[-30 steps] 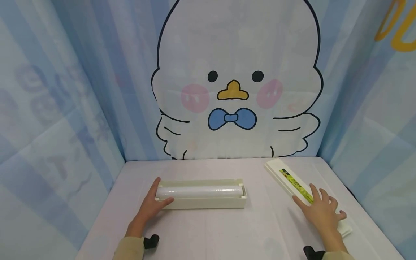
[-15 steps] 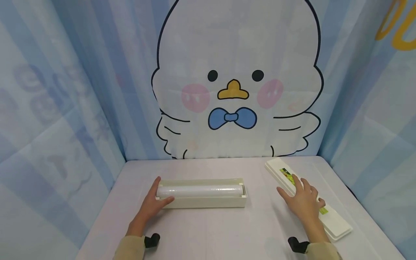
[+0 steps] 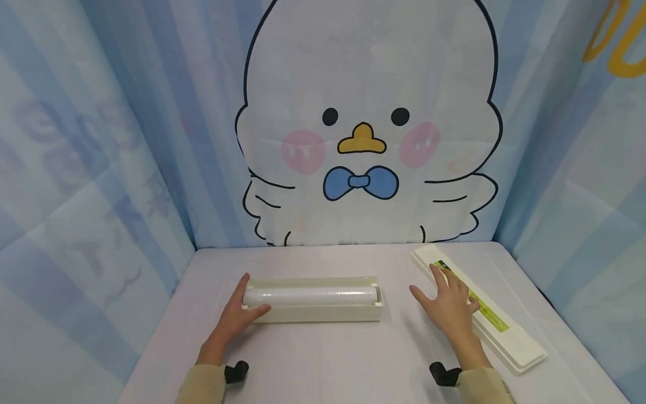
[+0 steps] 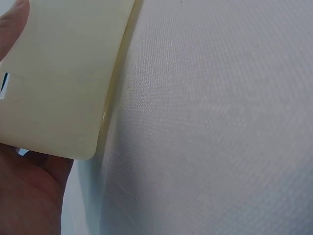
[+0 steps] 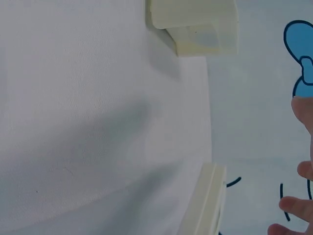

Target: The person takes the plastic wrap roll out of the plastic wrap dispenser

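A cream cling film dispenser box (image 3: 323,315) lies lengthwise on the table, uncovered, with a shiny wrapped roll of film (image 3: 310,295) inside. My left hand (image 3: 232,318) grips its left end, thumb over the front wall and fingers at the back. The left wrist view shows the box's side wall (image 4: 63,83) close up with the thumb on it. To the right, the long white lid (image 3: 522,345) with a green label lies at a slant. My right hand (image 3: 450,308) holds nothing, fingers spread, overlapping the lid's left edge in the head view.
A white-covered table (image 3: 323,365) carries both parts, with bare cloth between the box and the lid. Behind it hangs a blue-striped curtain (image 3: 217,140) with a cartoon bird print; more curtain closes in both sides.
My right hand has moved left, off the middle of the lid toward the box, baring more of the green label. The left hand, box and lid have stayed in place.
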Tool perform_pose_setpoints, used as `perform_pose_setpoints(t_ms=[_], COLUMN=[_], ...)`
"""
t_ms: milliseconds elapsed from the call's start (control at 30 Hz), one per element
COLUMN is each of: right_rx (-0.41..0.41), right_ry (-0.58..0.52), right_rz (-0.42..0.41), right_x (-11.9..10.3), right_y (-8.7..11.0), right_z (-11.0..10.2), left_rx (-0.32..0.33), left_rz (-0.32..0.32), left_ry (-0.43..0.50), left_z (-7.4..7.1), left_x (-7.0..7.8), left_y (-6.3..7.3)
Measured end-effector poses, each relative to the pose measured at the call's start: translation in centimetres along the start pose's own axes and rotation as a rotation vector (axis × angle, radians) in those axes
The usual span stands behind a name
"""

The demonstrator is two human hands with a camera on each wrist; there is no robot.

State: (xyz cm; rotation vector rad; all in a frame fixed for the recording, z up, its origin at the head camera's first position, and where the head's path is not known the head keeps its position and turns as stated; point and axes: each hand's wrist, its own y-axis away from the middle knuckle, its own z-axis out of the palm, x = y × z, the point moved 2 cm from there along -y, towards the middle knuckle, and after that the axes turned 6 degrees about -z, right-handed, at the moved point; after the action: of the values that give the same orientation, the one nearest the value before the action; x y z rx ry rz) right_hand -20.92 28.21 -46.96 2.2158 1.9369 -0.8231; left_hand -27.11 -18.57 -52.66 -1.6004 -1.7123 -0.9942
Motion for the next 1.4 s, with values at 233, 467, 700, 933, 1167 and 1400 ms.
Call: perform_pose_setpoints(t_ms=[233,467,700,933,1167,1400], right_rx=[-0.014,-0.014,0.002,-0.001,-0.027,-0.053], right_ry=[-0.005,-0.061,-0.104,-0.113,-0.131,-0.111], right_rz=[-0.080,-0.206,-0.293,-0.383,-0.468,-0.499], right_x=[-1.2,-2.5,-4.0,-5.6,-7.2,-7.6], right_y=[-0.4,-0.8,-0.8,-0.7,-0.6,-0.1], right_z=[0.7,1.7,2.8,3.5,4.2,4.9], left_rx=[0.000,0.007,0.009,0.017,0.013,0.012], left_rz=[0.002,0.008,0.036,0.047,0.070,0.073], left_ry=[-0.006,-0.003,0.002,-0.052,-0.074,-0.065], left_z=[-0.2,-0.2,-0.3,-0.5,-0.8,-0.2], left_x=[-0.3,-0.5,-0.2,-0.1,-0.2,-0.3], left_y=[-0.2,-0.3,-0.4,-0.5,-0.7,-0.6])
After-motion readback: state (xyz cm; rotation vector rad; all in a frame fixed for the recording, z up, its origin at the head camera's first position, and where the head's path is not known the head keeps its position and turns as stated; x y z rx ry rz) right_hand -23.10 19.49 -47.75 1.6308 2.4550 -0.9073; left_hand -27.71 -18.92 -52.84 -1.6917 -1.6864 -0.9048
